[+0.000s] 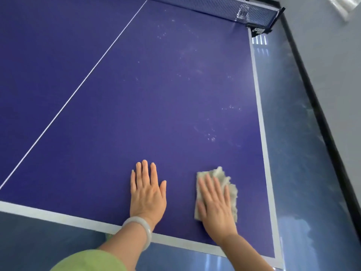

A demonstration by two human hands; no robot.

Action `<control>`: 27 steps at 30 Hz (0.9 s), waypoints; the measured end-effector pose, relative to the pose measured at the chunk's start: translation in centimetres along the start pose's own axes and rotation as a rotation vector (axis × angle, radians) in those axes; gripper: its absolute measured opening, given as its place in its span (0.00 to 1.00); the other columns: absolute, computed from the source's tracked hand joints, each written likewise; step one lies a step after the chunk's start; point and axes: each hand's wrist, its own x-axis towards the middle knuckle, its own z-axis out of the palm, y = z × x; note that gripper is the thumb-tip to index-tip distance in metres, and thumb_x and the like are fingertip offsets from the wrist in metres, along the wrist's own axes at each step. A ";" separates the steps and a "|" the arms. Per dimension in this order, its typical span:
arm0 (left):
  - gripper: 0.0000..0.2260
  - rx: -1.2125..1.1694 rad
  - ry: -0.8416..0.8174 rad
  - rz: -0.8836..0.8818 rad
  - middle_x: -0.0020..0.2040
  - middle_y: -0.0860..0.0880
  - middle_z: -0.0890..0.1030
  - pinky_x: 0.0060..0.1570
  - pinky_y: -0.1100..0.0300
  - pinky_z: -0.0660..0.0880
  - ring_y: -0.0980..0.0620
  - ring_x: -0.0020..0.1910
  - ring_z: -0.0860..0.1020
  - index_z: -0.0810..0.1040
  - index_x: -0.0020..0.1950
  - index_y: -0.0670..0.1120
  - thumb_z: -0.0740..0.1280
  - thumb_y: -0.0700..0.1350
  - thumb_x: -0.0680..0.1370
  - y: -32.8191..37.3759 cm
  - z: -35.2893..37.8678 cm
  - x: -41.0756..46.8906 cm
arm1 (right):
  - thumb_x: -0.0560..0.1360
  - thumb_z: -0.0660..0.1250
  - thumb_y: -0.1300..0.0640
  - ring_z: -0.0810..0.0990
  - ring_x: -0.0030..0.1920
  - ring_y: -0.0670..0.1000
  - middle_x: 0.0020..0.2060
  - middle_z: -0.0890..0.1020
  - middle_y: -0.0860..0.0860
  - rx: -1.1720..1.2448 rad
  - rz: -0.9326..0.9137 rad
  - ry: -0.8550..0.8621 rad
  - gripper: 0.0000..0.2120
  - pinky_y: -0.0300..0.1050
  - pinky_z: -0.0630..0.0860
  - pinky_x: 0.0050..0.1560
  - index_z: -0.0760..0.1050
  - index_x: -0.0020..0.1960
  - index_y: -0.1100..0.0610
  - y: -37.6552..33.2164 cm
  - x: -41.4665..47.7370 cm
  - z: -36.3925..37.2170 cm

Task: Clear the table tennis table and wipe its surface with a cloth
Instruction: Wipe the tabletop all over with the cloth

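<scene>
We have the cloth [222, 176] lying on the table tennis table [136, 94] in its near right corner, and our right hand [214, 204] presses it flat with straight fingers, not gripping. Our left hand [147, 192] sits at 9 o'clock from it, palm down with its fingers stretched out, holding nothing. With no grip on the cloth, we judge a fast push could let the palm skate over it or bunch its ragged edge at 3 o'clock. That would leave the white specks [212, 137] at 12 o'clock smeared rather than lifted. Our braced left palm may also print marks on the surface. The cloth's long axis runs roughly 6 to 12 o'clock, along the table, its far end pointing toward the net [244, 10].
</scene>
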 end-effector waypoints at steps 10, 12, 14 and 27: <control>0.31 0.035 -0.008 -0.021 0.79 0.40 0.58 0.76 0.43 0.56 0.41 0.78 0.55 0.58 0.79 0.43 0.41 0.58 0.81 -0.2 0.9 -0.1 | 0.82 0.42 0.43 0.48 0.80 0.48 0.80 0.51 0.42 -0.031 -0.042 0.021 0.28 0.54 0.46 0.78 0.50 0.80 0.47 12.5 0.7 -2.9; 0.31 0.040 -0.006 -0.028 0.79 0.40 0.58 0.76 0.43 0.57 0.41 0.78 0.56 0.59 0.79 0.43 0.42 0.58 0.81 -0.2 0.9 0.1 | 0.79 0.39 0.43 0.43 0.80 0.47 0.79 0.48 0.42 -0.006 0.027 0.050 0.29 0.53 0.42 0.79 0.46 0.80 0.46 12.0 3.4 -3.2; 0.30 0.043 -0.007 -0.036 0.78 0.40 0.59 0.75 0.42 0.57 0.41 0.78 0.56 0.60 0.78 0.43 0.43 0.58 0.81 -0.1 0.8 0.2 | 0.80 0.39 0.42 0.39 0.79 0.47 0.79 0.45 0.42 0.004 -0.041 0.029 0.29 0.53 0.39 0.79 0.43 0.80 0.45 10.0 4.9 -3.1; 0.29 0.030 -0.016 -0.046 0.79 0.42 0.58 0.75 0.45 0.56 0.44 0.79 0.54 0.60 0.78 0.43 0.45 0.57 0.82 -0.1 0.2 0.1 | 0.84 0.41 0.46 0.56 0.78 0.52 0.78 0.61 0.48 -0.132 -0.395 -0.050 0.27 0.57 0.53 0.74 0.60 0.78 0.53 15.7 6.6 -5.1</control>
